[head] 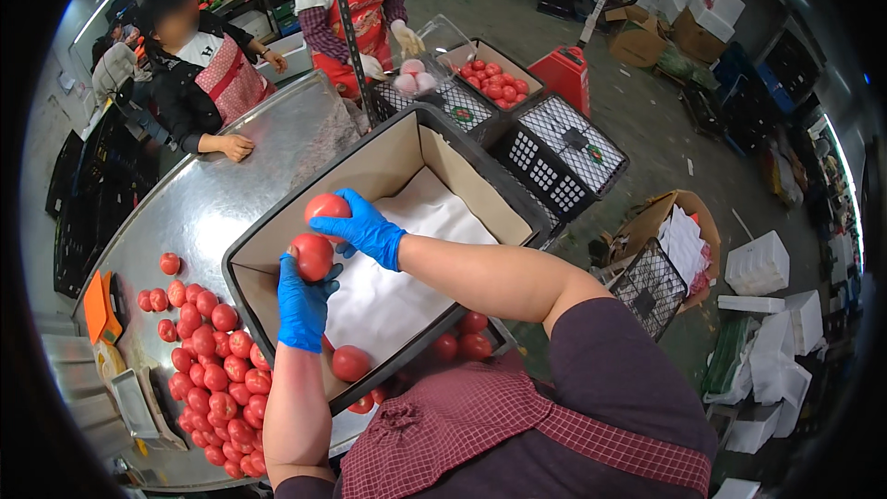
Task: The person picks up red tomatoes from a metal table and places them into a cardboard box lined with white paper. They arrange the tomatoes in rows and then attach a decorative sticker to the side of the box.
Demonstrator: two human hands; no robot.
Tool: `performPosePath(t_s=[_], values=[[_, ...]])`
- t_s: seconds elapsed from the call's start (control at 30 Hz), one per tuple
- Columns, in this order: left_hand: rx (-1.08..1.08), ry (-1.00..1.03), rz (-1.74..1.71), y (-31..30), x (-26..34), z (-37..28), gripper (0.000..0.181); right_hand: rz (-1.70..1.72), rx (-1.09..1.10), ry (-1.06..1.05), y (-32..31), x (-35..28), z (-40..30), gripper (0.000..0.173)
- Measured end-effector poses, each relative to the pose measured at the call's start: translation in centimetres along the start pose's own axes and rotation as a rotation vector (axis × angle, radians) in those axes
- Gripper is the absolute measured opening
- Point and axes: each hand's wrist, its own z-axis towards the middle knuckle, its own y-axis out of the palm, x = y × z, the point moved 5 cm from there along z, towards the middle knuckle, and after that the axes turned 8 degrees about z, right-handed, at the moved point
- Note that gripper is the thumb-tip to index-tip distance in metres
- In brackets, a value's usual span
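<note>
My left hand (305, 305), in a blue glove, grips a red tomato (313, 258). Just above it, my blue-gloved right hand (364, 227) has hold of a second tomato (327, 213). Both are over a black plastic crate (239, 260) whose sides are lined with brown cardboard (471, 173). White paper (388, 291) covers much of the crate's bottom. One tomato (350, 363) rests in the crate's near left corner. To the left, a big pile of tomatoes (218, 381) lies on a metal table (208, 215).
Two people in aprons, one in red (364, 7) and one in pink (232, 80), stand beyond the table. Black mesh crates (561, 145), a crate of tomatoes (493, 83) and a red pallet jack (565, 76) stand behind. Tomatoes (461, 343) also show below my crate's near edge.
</note>
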Motion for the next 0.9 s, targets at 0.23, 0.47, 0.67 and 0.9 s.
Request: performPosePath(t_s=[0.23,0.47,0.67,0.9], values=[[0.016,-0.005,-0.024,0.0,0.1,-0.16,0.059,-0.008,-0.021,-0.01,0.25,-0.2,-0.16,0.068],[0.005,-0.064,-0.055,-0.34,-0.33,0.34,0.062,-0.007,-0.027,-0.009,0.14,0.02,-0.13,0.07],[-0.015,-0.071,-0.078,-0.46,-0.42,0.49,0.063,-0.032,-0.034,-0.009,0.11,0.26,0.18,0.07],[-0.032,-0.064,-0.092,-0.16,-0.21,0.25,0.062,-0.025,-0.043,-0.027,0.11,0.2,0.18,0.068]])
